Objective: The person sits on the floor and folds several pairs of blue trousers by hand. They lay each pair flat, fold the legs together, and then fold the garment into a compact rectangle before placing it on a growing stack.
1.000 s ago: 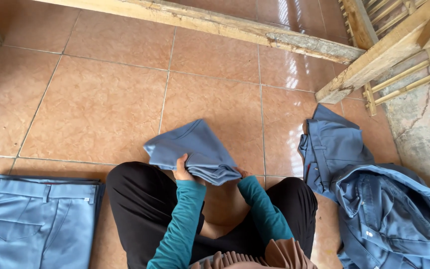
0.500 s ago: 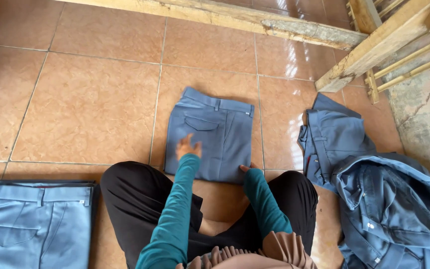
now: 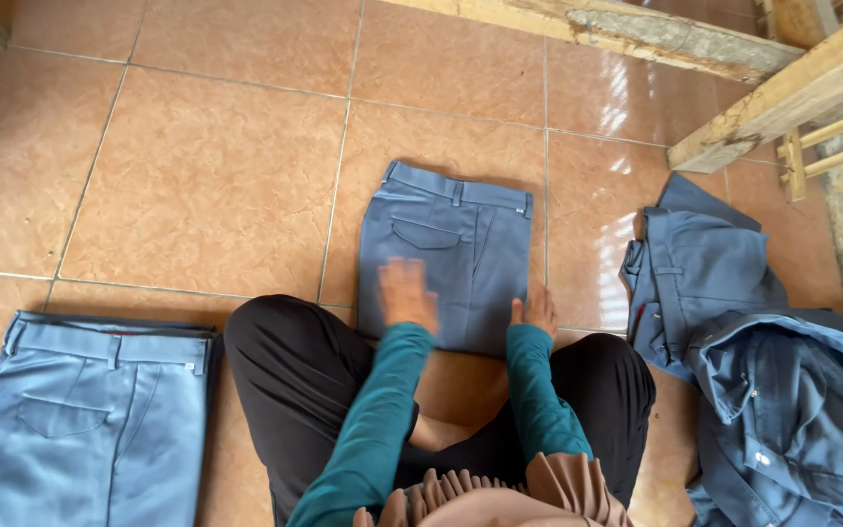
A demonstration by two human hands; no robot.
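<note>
Before us lie folded trousers [image 3: 451, 254] under both our hands. Another folded pair [image 3: 90, 410] lies left; a garment heap [image 3: 753, 361] lies right.

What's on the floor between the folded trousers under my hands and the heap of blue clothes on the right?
Nothing: in the head view, only bare glossy tile floor separates the folded trousers from the heap of blue clothes.
</note>
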